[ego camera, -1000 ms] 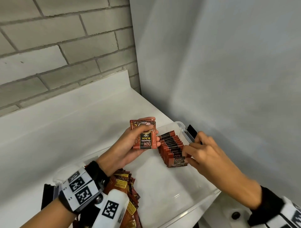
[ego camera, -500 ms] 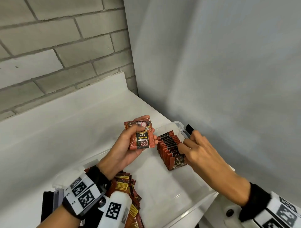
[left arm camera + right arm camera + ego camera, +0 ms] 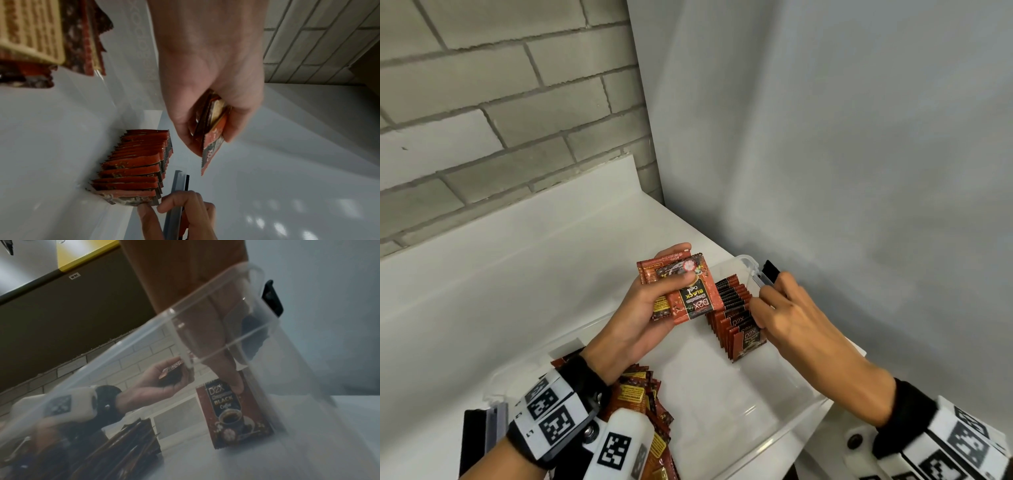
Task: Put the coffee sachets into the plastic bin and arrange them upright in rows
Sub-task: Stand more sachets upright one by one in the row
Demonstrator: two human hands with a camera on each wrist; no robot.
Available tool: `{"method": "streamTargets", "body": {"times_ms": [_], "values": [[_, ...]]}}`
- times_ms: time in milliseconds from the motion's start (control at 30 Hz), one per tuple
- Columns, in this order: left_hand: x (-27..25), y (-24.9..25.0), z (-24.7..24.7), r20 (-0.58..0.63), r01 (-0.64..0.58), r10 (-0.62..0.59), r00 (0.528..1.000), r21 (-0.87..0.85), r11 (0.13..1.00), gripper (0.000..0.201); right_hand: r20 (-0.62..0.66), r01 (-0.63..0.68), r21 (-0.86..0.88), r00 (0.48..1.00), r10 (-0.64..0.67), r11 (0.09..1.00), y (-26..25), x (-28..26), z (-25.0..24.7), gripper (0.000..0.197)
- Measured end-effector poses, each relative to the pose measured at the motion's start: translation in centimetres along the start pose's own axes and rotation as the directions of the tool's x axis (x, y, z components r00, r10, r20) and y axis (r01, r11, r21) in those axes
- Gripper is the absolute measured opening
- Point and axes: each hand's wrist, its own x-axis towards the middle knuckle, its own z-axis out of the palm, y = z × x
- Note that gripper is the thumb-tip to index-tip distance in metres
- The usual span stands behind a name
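Observation:
A clear plastic bin (image 3: 774, 442) sits on a white counter. Along its far right wall several red-and-black coffee sachets stand upright in a row (image 3: 734, 317) (image 3: 135, 165). My right hand (image 3: 774, 301) reaches over the rim; thumb and curled forefinger (image 3: 174, 200) pinch the top of the front sachet (image 3: 232, 415) of that row. My left hand (image 3: 654, 301) hovers just left of the row and grips a small fanned stack of sachets (image 3: 685, 291) (image 3: 211, 129), thumb across the top one. Loose sachets lie piled (image 3: 647, 404) at the bin's near left end.
A grey brick wall (image 3: 500, 102) backs the counter and a plain grey wall (image 3: 825, 171) stands close on the right. A black latch (image 3: 770, 269) sits on the bin's far right rim. The bin floor (image 3: 705, 387) between pile and row is bare.
My left thumb has slid the top sachet of the held stack sideways, fanning it. The right hand stays at the front of the row, fingers shifted slightly.

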Motion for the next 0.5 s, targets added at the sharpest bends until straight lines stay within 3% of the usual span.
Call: {"method": "streamTargets", "body": {"times_ms": [133, 367, 433, 500], "values": [[-0.03, -0.04, 0.05, 0.024, 0.001, -0.001, 1.000, 0.014, 1.000, 0.053, 0.017, 0.010, 0.009, 1.000, -0.010, 1.000, -0.03, -0.07, -0.40, 0.043], [0.03, -0.25, -0.10, 0.033, 0.006, -0.007, 0.999, 0.015, 1.000, 0.054, 0.064, -0.006, 0.051, 0.998, 0.003, 0.999, 0.47, -0.26, -0.08, 0.028], [0.07, -0.33, -0.11, 0.037, 0.003, -0.004, 0.999, 0.013, 1.000, 0.055, 0.023, -0.018, 0.162, 1.000, 0.014, 0.987, 0.66, -0.14, -0.16, 0.022], [0.07, -0.41, -0.07, 0.050, -0.002, 0.002, 0.999, 0.010, 1.000, 0.055, -0.019, -0.087, 0.426, 0.994, 0.105, 0.900, 0.53, 0.13, -0.84, 0.011]]}}
